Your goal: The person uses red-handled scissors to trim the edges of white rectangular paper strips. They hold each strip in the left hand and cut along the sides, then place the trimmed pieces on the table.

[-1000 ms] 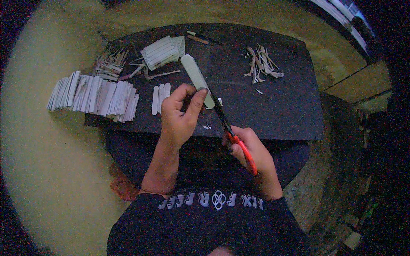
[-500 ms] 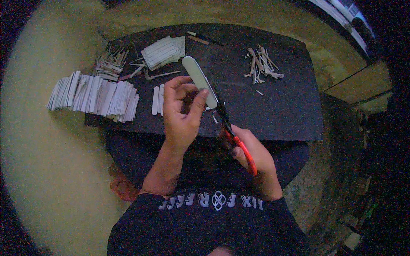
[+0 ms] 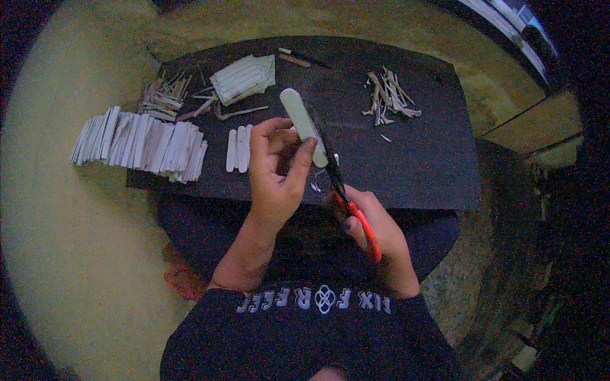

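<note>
Head view, your left hand (image 3: 277,178): raised over the near part of the counter, its fingers (image 3: 269,124) curled and, with the thumb, pinching a pale strip.
Pale strip (image 3: 291,106): flat, long and round-ended, held above the counter between your two hands; it slants, its far end toward the upper left, its near end by the blades.
Your right hand (image 3: 386,225): lower and to the right, fingers wrapped around the red handles of a pair of scissors.
Scissors (image 3: 365,230): dark blades point away from you, up and slightly left, running along the strip's right edge; how far they are parted is too dark to tell.
Counter (image 3: 426,168): dark, in front of your body.
Short strips (image 3: 232,150): a small row of pale, round-ended pieces, just left of your left hand.
Long stack (image 3: 136,143): many whitish strips packed side by side, at the counter's left edge.
Sheets (image 3: 238,79): a pale pile marked with elongated outlines, far left of centre.
Left scraps (image 3: 166,95): thin offcuts heaped beside the sheets.
Right scraps (image 3: 389,96): a loose heap of curled, narrow offcuts, well apart from your hands.
Dark pen-like stick (image 3: 314,60): at the far side, near a brown stick (image 3: 294,60).
</note>
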A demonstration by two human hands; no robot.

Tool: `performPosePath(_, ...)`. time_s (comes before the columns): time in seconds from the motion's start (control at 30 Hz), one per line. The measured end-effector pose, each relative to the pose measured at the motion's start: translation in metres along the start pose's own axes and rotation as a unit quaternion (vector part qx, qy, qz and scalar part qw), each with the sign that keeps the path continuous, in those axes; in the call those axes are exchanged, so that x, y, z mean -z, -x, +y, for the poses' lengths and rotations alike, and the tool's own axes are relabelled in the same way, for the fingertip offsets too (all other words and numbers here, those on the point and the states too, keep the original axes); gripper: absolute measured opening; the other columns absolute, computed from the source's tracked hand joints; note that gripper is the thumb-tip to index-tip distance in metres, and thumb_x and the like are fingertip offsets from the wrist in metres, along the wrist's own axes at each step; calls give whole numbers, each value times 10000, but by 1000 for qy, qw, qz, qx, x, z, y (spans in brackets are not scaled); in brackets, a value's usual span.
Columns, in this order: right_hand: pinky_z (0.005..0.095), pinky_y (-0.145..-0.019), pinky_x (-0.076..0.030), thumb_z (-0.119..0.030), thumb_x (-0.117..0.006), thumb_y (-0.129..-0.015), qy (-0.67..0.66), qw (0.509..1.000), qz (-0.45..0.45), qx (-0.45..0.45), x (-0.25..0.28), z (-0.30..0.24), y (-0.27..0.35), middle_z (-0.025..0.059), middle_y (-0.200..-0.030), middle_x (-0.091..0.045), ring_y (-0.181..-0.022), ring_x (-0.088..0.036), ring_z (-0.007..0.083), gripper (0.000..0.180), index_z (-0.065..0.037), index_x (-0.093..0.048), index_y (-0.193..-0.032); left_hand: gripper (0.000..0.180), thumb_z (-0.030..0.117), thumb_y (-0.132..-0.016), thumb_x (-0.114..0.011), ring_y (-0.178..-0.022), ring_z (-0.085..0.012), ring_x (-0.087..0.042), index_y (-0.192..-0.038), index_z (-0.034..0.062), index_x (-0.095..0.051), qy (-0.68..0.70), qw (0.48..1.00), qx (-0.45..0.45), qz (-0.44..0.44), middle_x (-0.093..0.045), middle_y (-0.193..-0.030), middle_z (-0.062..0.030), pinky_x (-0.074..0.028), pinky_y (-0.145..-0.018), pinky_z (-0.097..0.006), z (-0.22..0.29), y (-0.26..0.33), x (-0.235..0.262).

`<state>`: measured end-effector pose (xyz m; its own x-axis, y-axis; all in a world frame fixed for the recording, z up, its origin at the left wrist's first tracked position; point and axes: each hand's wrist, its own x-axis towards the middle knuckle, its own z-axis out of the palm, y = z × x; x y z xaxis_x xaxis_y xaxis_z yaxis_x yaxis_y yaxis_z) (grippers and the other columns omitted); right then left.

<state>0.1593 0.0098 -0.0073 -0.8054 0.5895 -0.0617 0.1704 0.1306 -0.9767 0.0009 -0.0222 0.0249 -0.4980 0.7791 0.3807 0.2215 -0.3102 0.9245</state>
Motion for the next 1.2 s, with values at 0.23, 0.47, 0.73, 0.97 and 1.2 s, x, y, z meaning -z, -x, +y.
performPosePath(0.23, 367, -520, -378, -380, -613, -677, 5, 1000, 2, -7, 1, -9, -1, 133, -587, -481, -534, -477, 248, 420, 3, -463, -765, 301, 21, -786, -536, -732, -110, -536, -1030, 26, -359, -5, 1000, -9, 3, -533, -830, -80, -444, -629, -211, -2, 1, 1)
performPosePath(0.47, 358, -523, -386, -376, -612, -686, 9, 1000, 19, -17, 0, -12, -1, 130, -593, -499, -541, -487, 237, 402, 0, -476, -729, 381, 16, -785, -530, -720, -110, -532, -1090, 33, -303, 49, 999, 5, 9, -535, -803, -77, -435, -619, -216, -3, 0, 0)
performPosePath(0.73, 340, -486, -381, -397, -624, -678, 18, 999, 29, -32, -2, -8, -1, 100, -548, -489, -520, -470, 162, 420, -7, -469, -682, 430, -22, -775, -496, -728, -108, -507, -1145, 53, -288, 48, 999, 22, -5, -538, -808, -68, -408, -648, -220, -2, -1, 1)
performPosePath(0.97, 322, -475, -382, -368, -644, -671, 21, 998, 36, -47, -3, -9, -1, 86, -533, -483, -510, -453, 136, 393, -8, -487, -688, 416, -12, -781, -501, -724, -100, -507, -1139, 49, -299, 39, 999, 14, -1, -539, -804, -64, -407, -647, -214, -1, -3, 1)
performPosePath(1.2, 316, -480, -387, -361, -650, -668, 3, 998, 43, -46, -5, -6, -2, 72, -539, -492, -510, -444, 121, 387, -4, -506, -706, 421, -9, -782, -508, -738, -97, -511, -1142, 50, -299, 45, 999, 14, 2, -546, -826, -68, -412, -643, -204, -3, -4, 2)
